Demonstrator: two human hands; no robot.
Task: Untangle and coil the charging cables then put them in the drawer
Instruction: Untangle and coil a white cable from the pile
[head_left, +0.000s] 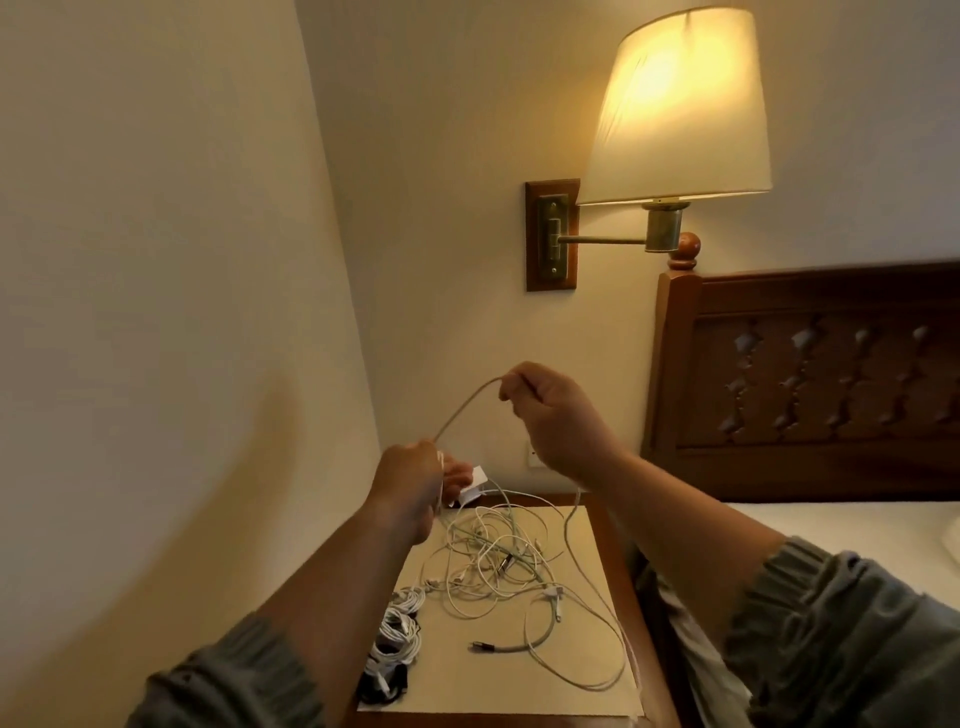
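Above the nightstand (619, 566), in the head view, both your hands are raised with one pale cable (462, 408) strung between them. Your left hand (410, 483) is lower and nearer the wall, fingers curled in a closed grip round the cable's lower end; whether it also touches the white charger block (477, 482) just behind it, you cannot tell. Your right hand (556, 415) is higher and to the right, its fingers bent over and pinching the same cable at the top of the arc. Between the hands the cable rises on a slant, from lower left to upper right, in a gentle bow. Past your right hand it drops behind the wrist to the tabletop and runs along the right edge of the cream mat (467, 686) towards you.

On the mat, below and between your forearms, lies the loose tangle of cables (498, 561), white and pale green strands looping over one another. A short grey cable (511, 648) lies in front of it, its dark plug pointing left. At the mat's left edge sit the coiled cables (397, 629), bundled one behind the other. A lit wall lamp (675, 104) hangs above, beside the carved wooden headboard (810, 379).
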